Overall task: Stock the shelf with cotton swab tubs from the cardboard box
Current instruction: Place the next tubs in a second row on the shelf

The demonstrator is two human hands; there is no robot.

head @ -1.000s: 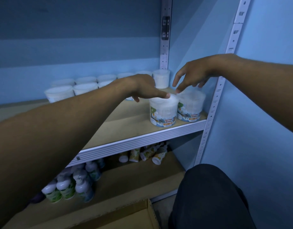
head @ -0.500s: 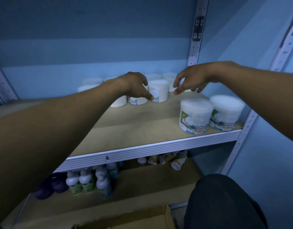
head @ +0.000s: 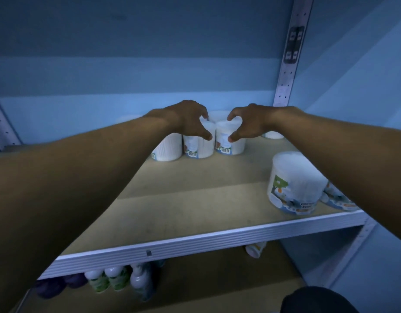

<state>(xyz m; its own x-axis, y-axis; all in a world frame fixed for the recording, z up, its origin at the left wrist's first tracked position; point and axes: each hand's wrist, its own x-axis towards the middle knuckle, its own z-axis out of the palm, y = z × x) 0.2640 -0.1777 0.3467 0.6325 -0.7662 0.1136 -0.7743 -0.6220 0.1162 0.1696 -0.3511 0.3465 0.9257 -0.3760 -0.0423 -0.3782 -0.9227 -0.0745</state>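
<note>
Several white cotton swab tubs stand at the back of the wooden shelf [head: 195,199]. My left hand [head: 186,122] curls over the top of one back tub [head: 198,146], thumb on its front. My right hand [head: 249,124] grips the neighbouring tub [head: 230,143] the same way. Another tub [head: 169,149] stands left of these, partly behind my left forearm. Two labelled tubs stand at the front right, the nearer one [head: 294,186] in full view, the other [head: 337,197] mostly hidden by my right arm. The cardboard box is out of view.
A white metal upright [head: 289,59] rises at the back right against the blue wall. Below the shelf edge [head: 206,242], the lower shelf holds several white-capped bottles [head: 118,279] and a small cup [head: 254,249]. My dark-clothed knee [head: 314,301] shows at the bottom right.
Both hands moved from the front-right tubs to the back of the shelf and closed on two tubs there. The camera moved closer and swung left.
</note>
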